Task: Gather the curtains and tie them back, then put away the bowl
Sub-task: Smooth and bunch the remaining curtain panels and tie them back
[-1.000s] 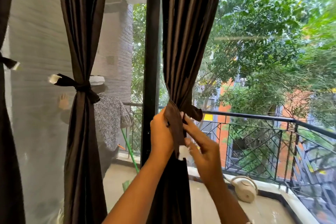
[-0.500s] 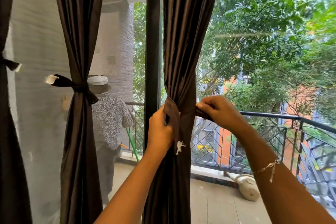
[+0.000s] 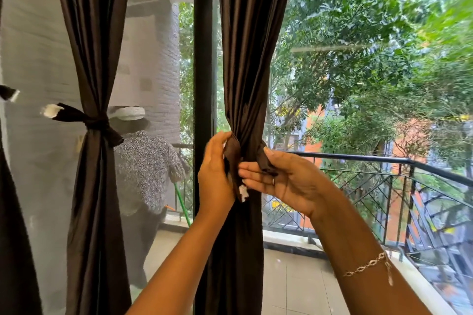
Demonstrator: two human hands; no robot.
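Since the tie band (image 3: 234, 151) is a thin, soft strip of shiny cloth, I judge it light and limp but apt to slip. It is best taken close to its two ends and kept taut around the pinched waist of the curtain (image 3: 245, 71), itself soft and bulky.

The left hand (image 3: 216, 176), touching the curtain's left edge, has its fingers curled round one end of the band, whose white tag (image 3: 243, 190) hangs just below. The right hand (image 3: 289, 181), just right of the curtain, lies wide, palm up, fingers nearly straight. The band's other end rests across them, and whether the thumb pins it I cannot tell. No knot is made yet.

Just left of the curtain stands a dark window post (image 3: 203, 59), and further left a second curtain (image 3: 94, 199) hangs already tied. Beyond the glass, a person (image 3: 146, 169) stands left of the curtain and a railing (image 3: 358, 158) runs to its right. The bowl is not in view.
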